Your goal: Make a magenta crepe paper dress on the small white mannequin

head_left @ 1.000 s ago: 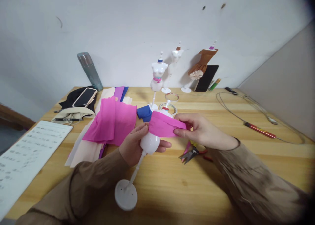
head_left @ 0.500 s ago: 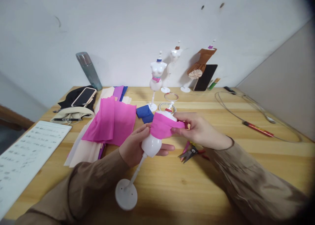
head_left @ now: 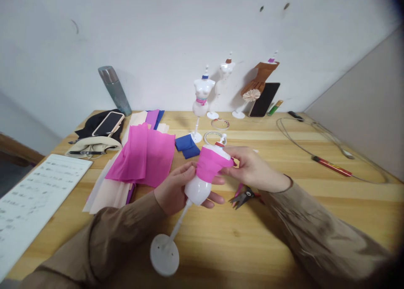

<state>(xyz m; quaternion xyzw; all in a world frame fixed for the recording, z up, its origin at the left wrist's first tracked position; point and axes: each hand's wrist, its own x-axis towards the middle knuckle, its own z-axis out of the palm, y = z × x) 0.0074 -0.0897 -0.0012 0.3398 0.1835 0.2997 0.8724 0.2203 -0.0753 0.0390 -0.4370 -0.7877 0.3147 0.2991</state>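
Observation:
A small white mannequin [head_left: 198, 190] on a stand leans across the middle of the view, its round base low and toward me. My left hand [head_left: 178, 188] holds it around the body, thumb on the front and fingers behind. A strip of pink fabric [head_left: 211, 164] wraps its chest. At the right side of the chest, my right hand [head_left: 249, 167] pinches the end of that strip between thumb and finger. Just below this hand lie dark-bladed scissors [head_left: 243, 197], partly hidden by the right arm.
Pink fabric sheets [head_left: 154, 154] and a folded blue cloth [head_left: 187, 146] lie left of the mannequin. Behind stand other mannequins, one with a brown dress [head_left: 264, 73]. A bottle [head_left: 114, 90], a phone [head_left: 109, 124] and a white keyboard-like board [head_left: 41, 200] are left; a cable [head_left: 280, 131] loops right.
The mannequin has shifted slightly right and toward me. The pink strip now sits closer round the chest, and its pulled end at my right hand is shorter.

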